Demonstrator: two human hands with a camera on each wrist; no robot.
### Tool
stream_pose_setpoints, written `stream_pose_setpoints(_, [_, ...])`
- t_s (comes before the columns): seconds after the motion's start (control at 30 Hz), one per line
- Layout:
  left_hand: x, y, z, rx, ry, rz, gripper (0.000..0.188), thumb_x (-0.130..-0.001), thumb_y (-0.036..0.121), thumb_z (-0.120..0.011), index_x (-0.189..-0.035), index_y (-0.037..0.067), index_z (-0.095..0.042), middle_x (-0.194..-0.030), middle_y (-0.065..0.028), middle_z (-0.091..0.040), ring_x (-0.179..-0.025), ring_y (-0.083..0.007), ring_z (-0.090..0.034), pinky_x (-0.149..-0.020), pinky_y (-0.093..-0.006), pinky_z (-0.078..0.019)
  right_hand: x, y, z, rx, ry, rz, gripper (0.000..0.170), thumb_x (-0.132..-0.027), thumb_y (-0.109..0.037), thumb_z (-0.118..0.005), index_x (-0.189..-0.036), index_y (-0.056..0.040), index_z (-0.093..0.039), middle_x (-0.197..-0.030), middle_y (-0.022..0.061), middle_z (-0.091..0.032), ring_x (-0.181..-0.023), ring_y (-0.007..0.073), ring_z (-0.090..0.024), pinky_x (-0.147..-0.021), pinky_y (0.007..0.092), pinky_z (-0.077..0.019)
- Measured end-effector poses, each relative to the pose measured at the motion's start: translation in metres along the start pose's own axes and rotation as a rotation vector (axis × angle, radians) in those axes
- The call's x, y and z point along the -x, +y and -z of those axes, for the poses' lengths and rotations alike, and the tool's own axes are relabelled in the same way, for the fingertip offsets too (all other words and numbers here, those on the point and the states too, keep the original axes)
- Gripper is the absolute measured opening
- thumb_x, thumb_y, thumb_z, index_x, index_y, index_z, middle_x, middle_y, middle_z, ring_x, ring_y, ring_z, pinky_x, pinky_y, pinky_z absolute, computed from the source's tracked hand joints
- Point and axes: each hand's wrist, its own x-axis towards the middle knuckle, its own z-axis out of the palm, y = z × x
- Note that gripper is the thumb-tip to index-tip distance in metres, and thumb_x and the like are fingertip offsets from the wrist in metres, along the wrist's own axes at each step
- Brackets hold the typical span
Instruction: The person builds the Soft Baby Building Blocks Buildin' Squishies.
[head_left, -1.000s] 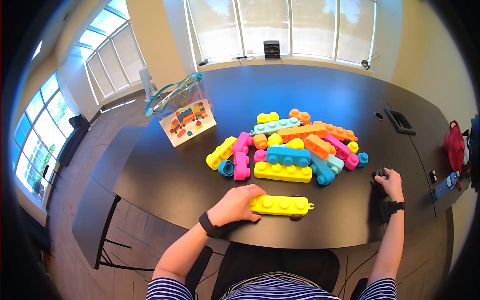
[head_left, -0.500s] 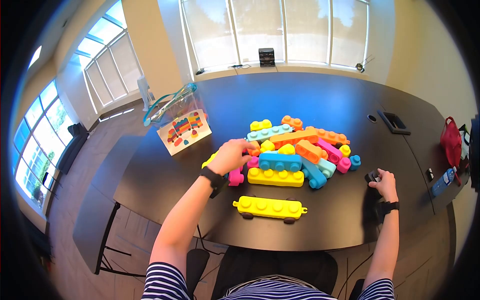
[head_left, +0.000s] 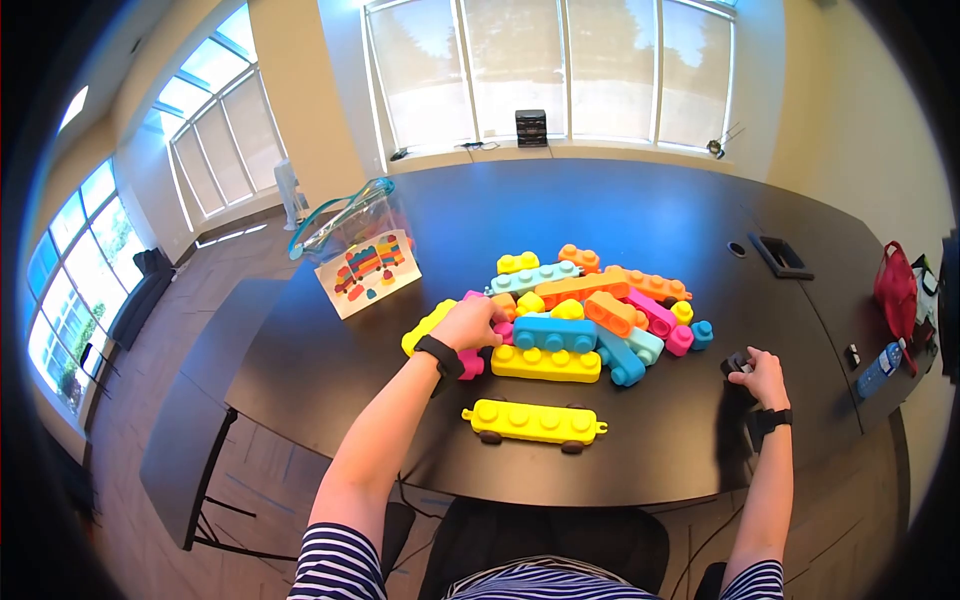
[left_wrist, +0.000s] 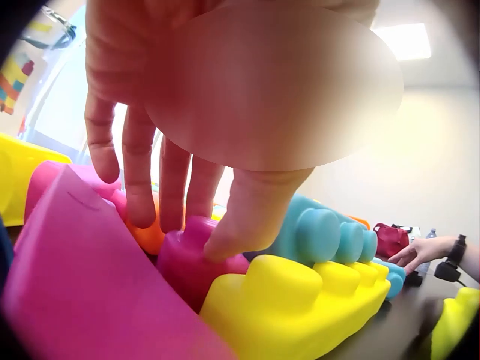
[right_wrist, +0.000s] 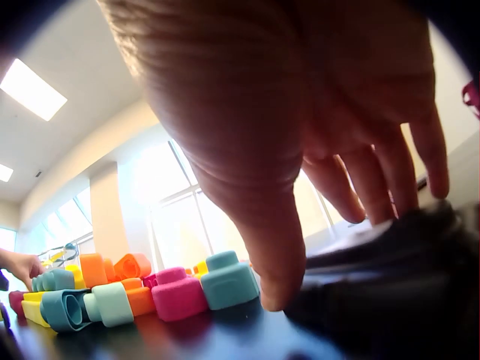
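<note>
My left hand [head_left: 468, 328] reaches into the left part of a pile of toy building blocks. Its thumb lies against the near side of a small magenta block [left_wrist: 184, 271], with the fingers coming down behind, pinching it. Right beside stand a long yellow block [left_wrist: 300, 311] and a larger pink block [left_wrist: 82, 277]. Away to the right, my right hand [head_left: 765, 380] holds a small black object [head_left: 737, 365] on the table; its kind is blurred in the right wrist view. Nearer the body sits a yellow wheeled base [head_left: 535, 421] with brown wheels and end hooks.
More blocks lie in the pile, among them a blue one [head_left: 555, 333] and an orange one [head_left: 612, 312]. A picture card [head_left: 370, 272] leans against a clear bag [head_left: 358, 218] at the left. A water bottle [head_left: 880, 368] and red bag [head_left: 893, 290] are far right.
My left hand let go of the yellow wheeled base and moved up and left to the pile, onto the small magenta block. The right hand stays on the black object.
</note>
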Motion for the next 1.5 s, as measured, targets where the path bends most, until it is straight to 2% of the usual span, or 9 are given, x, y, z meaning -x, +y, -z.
stream_pose_setpoints(0.13, [0.014, 0.005, 0.018, 0.128, 0.164, 0.047, 0.038, -0.076, 0.024, -0.085, -0.109, 0.005, -0.079, -0.102, -0.0166, -0.079, -0.098, -0.0331, -0.076, -0.09, -0.0419, -0.0604, 0.009, -0.035, 0.006, 0.231, 0.368, 0.279, 0.065, -0.077, -0.02, -0.092, -0.135, -0.0005, -0.07, -0.129, 0.0243, -0.072, -0.119, 0.0361, -0.07, -0.101, 0.0422, -0.0559])
stream_pose_setpoints(0.23, [0.04, 0.002, 0.037, 0.295, 0.307, -0.006, 0.038, -0.078, 0.021, -0.083, -0.109, 0.002, -0.073, -0.1, -0.0159, -0.078, -0.096, -0.0271, -0.077, -0.089, -0.0378, -0.0604, 0.037, -0.117, 0.029, -0.121, 0.239, 0.415, 0.059, -0.08, -0.019, -0.09, -0.132, -0.0016, -0.071, -0.124, 0.0208, -0.074, -0.113, 0.0355, -0.072, -0.098, 0.0426, -0.0569])
stream_pose_setpoints(0.37, [0.102, 0.022, 0.045, 0.594, 0.23, 0.003, 0.028, -0.082, 0.008, -0.078, -0.105, 0.0, -0.066, -0.103, -0.0093, -0.076, -0.102, -0.016, -0.074, -0.091, -0.0332, -0.0599, 0.089, -0.183, -0.003, -0.418, -0.174, 0.799, 0.053, -0.083, -0.02, -0.089, -0.129, -0.001, -0.071, -0.11, 0.0185, -0.076, -0.103, 0.0365, -0.074, -0.093, 0.0431, -0.058])
stream_pose_setpoints(0.43, [0.127, 0.039, 0.042, 0.668, 0.154, -0.005, 0.027, -0.082, 0.005, -0.078, -0.106, 0.0, -0.065, -0.111, -0.0098, -0.075, -0.104, -0.0163, -0.074, -0.096, -0.0336, -0.06, 0.109, -0.203, -0.024, -0.401, -0.366, 0.822, 0.059, -0.083, -0.025, -0.088, -0.133, -0.0019, -0.068, -0.114, 0.0193, -0.075, -0.107, 0.0373, -0.073, -0.094, 0.0431, -0.0576])
stream_pose_setpoints(0.53, [0.146, 0.039, 0.022, 0.664, 0.064, -0.015, 0.028, -0.084, 0.002, -0.077, -0.11, -0.001, -0.065, -0.118, -0.0099, -0.074, -0.104, -0.0175, -0.074, -0.1, -0.0356, -0.0604, 0.128, -0.225, -0.05, -0.3, -0.469, 0.845, 0.071, -0.083, -0.034, -0.089, -0.142, -0.0039, -0.064, -0.128, 0.02, -0.071, -0.115, 0.0381, -0.069, -0.1, 0.0423, -0.0556])
stream_pose_setpoints(0.77, [0.152, 0.046, 0.007, 0.75, 0.066, -0.032, 0.036, -0.089, 0.0, -0.076, -0.123, -0.001, -0.066, -0.122, -0.0102, -0.074, -0.114, -0.0202, -0.074, -0.104, -0.0365, -0.06, 0.134, -0.234, -0.073, -0.102, -0.551, 0.862, 0.07, -0.082, -0.036, -0.089, -0.14, -0.0062, -0.065, -0.124, 0.0162, -0.071, -0.114, 0.0369, -0.069, -0.098, 0.0444, -0.056])
stream_pose_setpoints(1.1, [0.151, 0.056, -0.002, 0.594, 0.02, -0.107, 0.047, -0.09, 0.007, -0.082, -0.135, 0.003, -0.069, -0.125, -0.0118, -0.076, -0.113, -0.0233, -0.075, -0.105, -0.0368, -0.0581, 0.131, -0.234, -0.076, -0.131, -0.541, 0.877, 0.063, -0.081, -0.035, -0.088, -0.133, -0.0042, -0.071, -0.115, 0.0161, -0.074, -0.108, 0.0357, -0.07, -0.095, 0.0445, -0.057])
stream_pose_setpoints(1.2, [0.152, 0.056, -0.003, 0.564, 0.028, -0.127, 0.043, -0.096, 0.017, -0.078, -0.137, 0.007, -0.069, -0.126, -0.0153, -0.075, -0.103, -0.0321, -0.074, -0.094, -0.0385, -0.0586, 0.131, -0.235, -0.074, -0.12, -0.554, 0.873, 0.064, -0.082, -0.036, -0.088, -0.134, -0.0039, -0.071, -0.116, 0.0172, -0.075, -0.107, 0.0362, -0.071, -0.095, 0.0441, -0.0571])
stream_pose_setpoints(1.5, [0.151, 0.054, -0.005, 0.599, -0.026, -0.107, 0.047, -0.098, 0.02, -0.077, -0.142, 0.008, -0.066, -0.125, -0.0153, -0.075, -0.105, -0.0323, -0.073, -0.095, -0.0391, -0.0582, 0.13, -0.232, -0.075, -0.14, -0.563, 0.874, 0.064, -0.083, -0.038, -0.087, -0.134, -0.0034, -0.07, -0.119, 0.0178, -0.074, -0.11, 0.0367, -0.07, -0.097, 0.044, -0.0562])
